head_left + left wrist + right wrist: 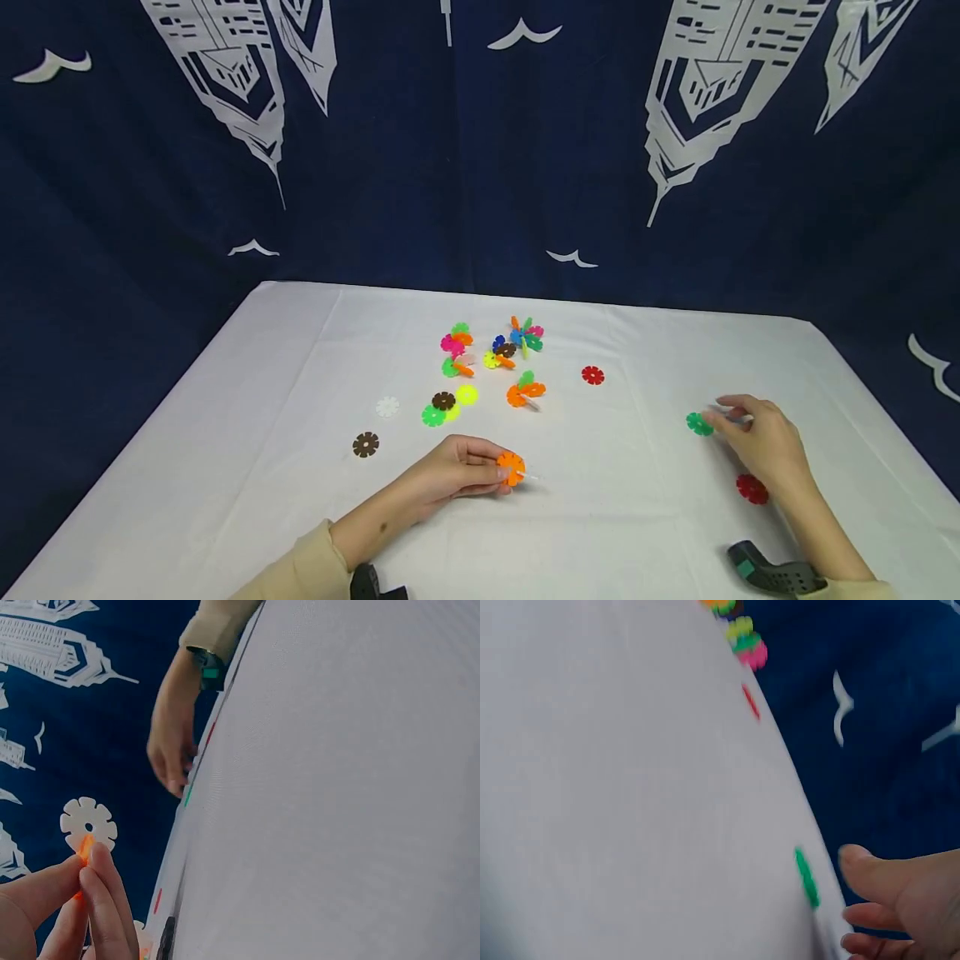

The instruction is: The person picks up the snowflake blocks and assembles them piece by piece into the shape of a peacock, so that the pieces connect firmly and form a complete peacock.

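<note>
Work in hand: joining flat plastic snowflake discs into clusters on a white surface [225, 467].

Done, by the look of it: four built clusters lie at the centre of the surface: a pink-orange-green one [457, 350], a blue-yellow one [501, 352], a tall multicolour one [525, 332] and an orange-green one [525, 390].

In progress: the left hand [450, 475] pinches an orange disc [511, 467] with a white disc slotted into it, just nearer the person than the clusters. The right hand [761, 437], well to the right of the clusters, has fingers loosely curled, tips at a green disc [699, 423]; grip cannot be told.

Left loose: two red discs [592, 375] [752, 489], two brown, one white [387, 407], two or three green-yellow discs beside the near brown disc.
</note>
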`<state>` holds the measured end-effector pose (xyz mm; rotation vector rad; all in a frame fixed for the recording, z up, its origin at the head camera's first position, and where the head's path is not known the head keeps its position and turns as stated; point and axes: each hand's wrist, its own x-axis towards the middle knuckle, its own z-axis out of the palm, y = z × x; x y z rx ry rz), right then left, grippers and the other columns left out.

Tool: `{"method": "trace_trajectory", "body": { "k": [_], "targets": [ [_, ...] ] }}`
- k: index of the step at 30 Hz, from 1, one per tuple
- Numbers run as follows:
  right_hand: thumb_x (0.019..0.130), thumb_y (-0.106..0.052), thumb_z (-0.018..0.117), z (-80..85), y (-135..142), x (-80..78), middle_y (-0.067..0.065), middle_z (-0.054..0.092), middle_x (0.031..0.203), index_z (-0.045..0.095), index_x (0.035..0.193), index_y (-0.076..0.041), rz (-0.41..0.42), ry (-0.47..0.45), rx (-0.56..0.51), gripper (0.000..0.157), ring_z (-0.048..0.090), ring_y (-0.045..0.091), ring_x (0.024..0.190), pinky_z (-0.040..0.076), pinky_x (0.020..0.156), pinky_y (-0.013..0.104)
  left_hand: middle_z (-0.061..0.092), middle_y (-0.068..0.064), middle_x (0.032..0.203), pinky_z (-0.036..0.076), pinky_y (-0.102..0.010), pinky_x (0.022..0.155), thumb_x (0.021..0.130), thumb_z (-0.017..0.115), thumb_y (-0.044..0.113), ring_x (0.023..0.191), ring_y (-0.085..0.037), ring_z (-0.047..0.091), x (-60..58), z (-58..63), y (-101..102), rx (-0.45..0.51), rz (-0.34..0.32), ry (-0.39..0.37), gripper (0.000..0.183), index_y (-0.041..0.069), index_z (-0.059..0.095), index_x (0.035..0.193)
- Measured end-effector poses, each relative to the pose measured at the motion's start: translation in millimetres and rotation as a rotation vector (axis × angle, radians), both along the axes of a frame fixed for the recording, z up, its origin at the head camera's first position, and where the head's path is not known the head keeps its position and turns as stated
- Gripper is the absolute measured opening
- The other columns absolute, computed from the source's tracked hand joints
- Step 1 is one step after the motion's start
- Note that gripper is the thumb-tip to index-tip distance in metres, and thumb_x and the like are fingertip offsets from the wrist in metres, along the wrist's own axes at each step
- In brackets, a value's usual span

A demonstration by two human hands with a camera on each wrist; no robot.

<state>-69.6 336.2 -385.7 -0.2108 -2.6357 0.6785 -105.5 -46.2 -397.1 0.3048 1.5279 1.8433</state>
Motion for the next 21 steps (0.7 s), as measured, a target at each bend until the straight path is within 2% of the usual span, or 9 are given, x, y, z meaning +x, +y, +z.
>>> {"method": "trace_trajectory", "body": {
  "k": [3, 7, 14, 17, 21],
  "targets": [
    [0.083, -0.018, 0.072, -14.1, 18.1, -1.8, 0.024, 0.053, 0.086, 0.060, 0.100, 0.011, -0.026, -0.111, 0.020, 0.036, 0.050, 0.037, 0.077, 0.044, 0.059, 0.045, 0.067, -0.012, 0.086, 0.053, -0.036, 0.079, 0.085, 0.065, -0.003, 0.077, -0.020, 0.067, -0.2, -0.6, -0.4, -0.016, 0.020, 0.027, 0.023, -0.009, 0.062, 0.107],
    [0.083, -0.017, 0.072, -20.5, 20.8, -4.2, 0.020, 0.053, 0.084, 0.061, 0.092, 0.008, -0.007, -0.095, 0.014, 0.029, 0.049, 0.034, 0.075, 0.041, 0.059, 0.044, 0.067, -0.011, 0.083, 0.054, -0.035, 0.078, 0.084, 0.066, -0.002, 0.076, -0.020, 0.067, -0.9, -1.9, 0.0, -0.025, 0.052, 0.058, 0.021, -0.009, 0.061, 0.103],
    [0.084, -0.022, 0.072, -17.6, 15.6, -0.4, 0.021, 0.054, 0.088, 0.059, 0.100, 0.010, 0.062, -0.137, 0.024, 0.038, 0.051, 0.037, 0.080, 0.043, 0.064, 0.051, 0.068, -0.015, 0.086, 0.055, -0.030, 0.074, 0.084, 0.067, -0.001, 0.074, -0.020, 0.067, 3.8, -2.0, 0.1, -0.047, 0.057, 0.032, 0.018, -0.008, 0.064, 0.100],
    [0.083, -0.016, 0.072, -17.4, 10.6, 0.1, 0.017, 0.055, 0.084, 0.057, 0.097, 0.010, 0.078, -0.118, 0.004, 0.033, 0.052, 0.032, 0.076, 0.044, 0.061, 0.043, 0.068, -0.015, 0.086, 0.055, -0.027, 0.072, 0.085, 0.066, -0.001, 0.073, -0.019, 0.067, 5.4, -1.9, -0.4, -0.051, 0.061, 0.027, 0.017, -0.008, 0.064, 0.100],
    [0.083, -0.004, 0.070, -10.3, -8.4, -2.2, 0.008, 0.059, 0.076, 0.055, 0.093, 0.004, 0.118, -0.005, -0.073, 0.019, 0.053, 0.016, 0.062, 0.045, 0.051, 0.026, 0.068, -0.015, 0.087, 0.055, -0.026, 0.070, 0.085, 0.066, 0.001, 0.072, -0.018, 0.067, 3.7, -1.0, -0.4, -0.045, 0.069, 0.034, 0.018, -0.008, 0.065, 0.101]
  ]
}}
